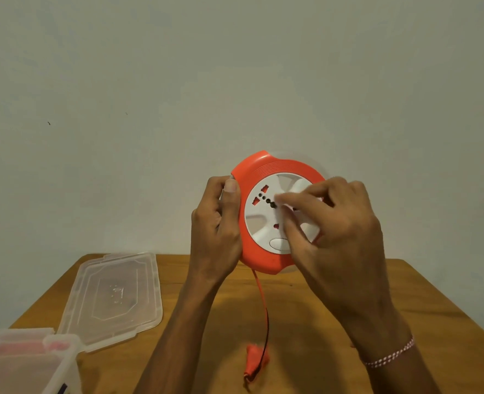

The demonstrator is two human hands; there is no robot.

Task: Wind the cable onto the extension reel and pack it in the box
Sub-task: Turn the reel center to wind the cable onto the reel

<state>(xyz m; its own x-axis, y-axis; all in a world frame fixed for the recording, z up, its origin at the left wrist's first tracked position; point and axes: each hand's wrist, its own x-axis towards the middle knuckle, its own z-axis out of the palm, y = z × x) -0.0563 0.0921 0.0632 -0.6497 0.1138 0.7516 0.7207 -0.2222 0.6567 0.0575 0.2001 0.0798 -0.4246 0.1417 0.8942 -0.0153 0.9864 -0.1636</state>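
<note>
Orange reel: round orange plastic extension reel [275, 217] with a white socket hub [266, 214], held upright in the air above the far part of the wooden tabletop [334, 302], its face turned towards the camera.
Cable: thin orange cable [262, 302] hangs from the reel's lower edge and ends in an orange plug [254, 362] lying on the tabletop; only this short length shows outside the reel.
Step in hand: winding, by my reading near its end, since little cable is left out.
Left hand: left hand [216, 223] wraps the reel's left rim, thumb on the front edge and fingers behind, gripping it steady.
Right hand: right hand [334, 223] lies across the hub, its fingers [292, 201] bunched and pressing on the white disc; blur hides whether they pinch a knob.
Next move: probably more turns of the hub while the left hand holds the housing still, until the plug reaches the reel; then carry it left.
Box: clear plastic box [22, 362] at the near-left corner, open, with something pink inside; its clear lid [113, 300] lies flat beside it.
</note>
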